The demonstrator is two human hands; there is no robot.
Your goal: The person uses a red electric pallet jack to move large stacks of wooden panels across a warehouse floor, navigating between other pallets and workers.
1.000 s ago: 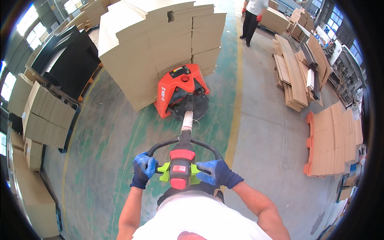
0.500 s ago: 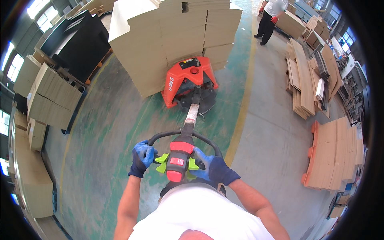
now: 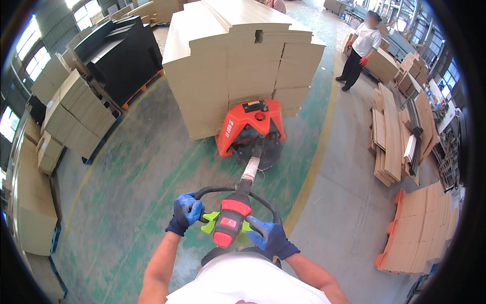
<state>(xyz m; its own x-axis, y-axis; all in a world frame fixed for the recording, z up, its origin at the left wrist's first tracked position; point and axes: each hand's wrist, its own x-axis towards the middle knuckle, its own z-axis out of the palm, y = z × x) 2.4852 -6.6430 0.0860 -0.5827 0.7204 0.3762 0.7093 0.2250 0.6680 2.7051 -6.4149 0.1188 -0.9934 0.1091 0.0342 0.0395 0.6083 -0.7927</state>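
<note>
A red electric pallet jack [image 3: 251, 121] stands in front of me, its tiller arm slanting back toward my body. The tiller's black and red control head [image 3: 228, 223] has a looped black handle and lime-green levers. My left hand [image 3: 187, 210], in a blue glove, is closed around the left grip. On the right side, my right hand [image 3: 268, 235], also gloved, is wrapped round the other grip, its thumb beside the head. Beyond the red body rises a tall stack of pale boards [image 3: 228, 76]; the forks are hidden.
Stacked boards [image 3: 78, 116] and a black-sided stack [image 3: 126, 58] line the left. Loose planks [image 3: 387, 137] and a board stack on an orange pallet [image 3: 417, 228] lie to the right. A person in red gloves [image 3: 359, 50] stands at the far right, beyond the yellow floor line [image 3: 309, 177].
The pallet jack and its board stack sit lower and slightly further right in view. More of the person at the far right shows. Both hands stay on the grips.
</note>
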